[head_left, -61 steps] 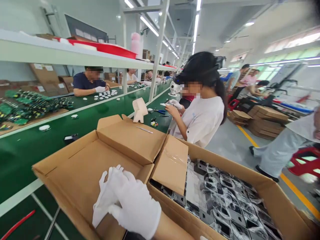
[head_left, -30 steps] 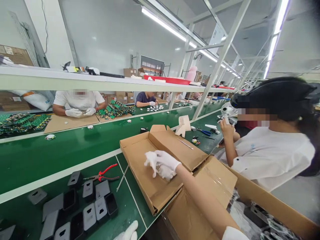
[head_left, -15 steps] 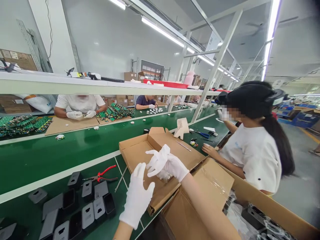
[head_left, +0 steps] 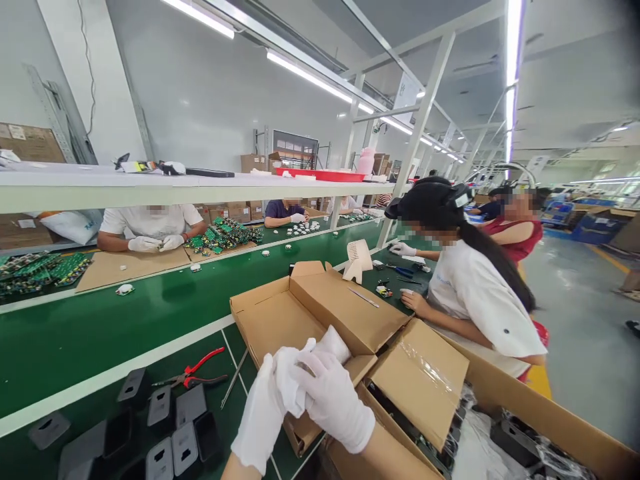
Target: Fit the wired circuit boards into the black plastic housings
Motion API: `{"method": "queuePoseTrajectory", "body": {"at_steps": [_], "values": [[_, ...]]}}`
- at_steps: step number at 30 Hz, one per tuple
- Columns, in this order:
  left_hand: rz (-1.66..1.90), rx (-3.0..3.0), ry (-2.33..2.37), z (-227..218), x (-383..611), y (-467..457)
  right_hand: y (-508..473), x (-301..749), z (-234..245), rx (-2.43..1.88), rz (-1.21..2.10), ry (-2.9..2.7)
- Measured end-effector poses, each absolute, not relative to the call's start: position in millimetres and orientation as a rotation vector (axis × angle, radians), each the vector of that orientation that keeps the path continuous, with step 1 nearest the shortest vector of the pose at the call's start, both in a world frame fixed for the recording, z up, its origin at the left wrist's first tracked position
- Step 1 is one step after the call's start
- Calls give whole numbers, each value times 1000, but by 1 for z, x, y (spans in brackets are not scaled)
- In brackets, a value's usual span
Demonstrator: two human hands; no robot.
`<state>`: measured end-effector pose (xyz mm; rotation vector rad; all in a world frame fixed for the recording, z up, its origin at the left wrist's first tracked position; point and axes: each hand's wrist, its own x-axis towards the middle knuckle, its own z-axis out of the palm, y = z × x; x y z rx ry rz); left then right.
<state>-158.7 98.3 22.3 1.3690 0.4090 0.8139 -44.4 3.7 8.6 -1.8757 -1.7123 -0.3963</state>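
Observation:
Both of my hands wear white gloves and meet over the near edge of an open cardboard box [head_left: 265, 313]. Bunched white fabric, a spare white glove [head_left: 290, 383], is between them. My left hand [head_left: 263, 413] is closed around its left side, and my right hand [head_left: 335, 403] grips it from the right with bent fingers. Some fingertips are hidden in the white cloth. Just behind my right hand, a whitish plastic-looking bundle [head_left: 334, 343] lies in the box.
Red-handled pliers [head_left: 193, 372], tweezers [head_left: 234, 380] and several dark grey housings [head_left: 185, 450] lie to the left. A deep carton [head_left: 555, 427] of wrapped parts stands right. A co-worker [head_left: 480, 287] sits at the right. Circuit boards [head_left: 227, 233] are piled across the green belt.
My hands have come together lower down. My left hand, open and apart before, now closes on the spare glove that my right hand held up. The view has turned slightly right.

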Motion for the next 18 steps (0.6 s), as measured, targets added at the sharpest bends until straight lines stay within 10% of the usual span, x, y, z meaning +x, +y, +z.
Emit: {"method": "queuePoseTrajectory", "body": {"at_steps": [7, 18], "values": [[715, 1511, 474, 39, -174, 114, -24, -52, 39, -1857, 288, -1378], [507, 2287, 804, 71, -156, 184, -14, 18, 46, -2657, 182, -1134]]}}
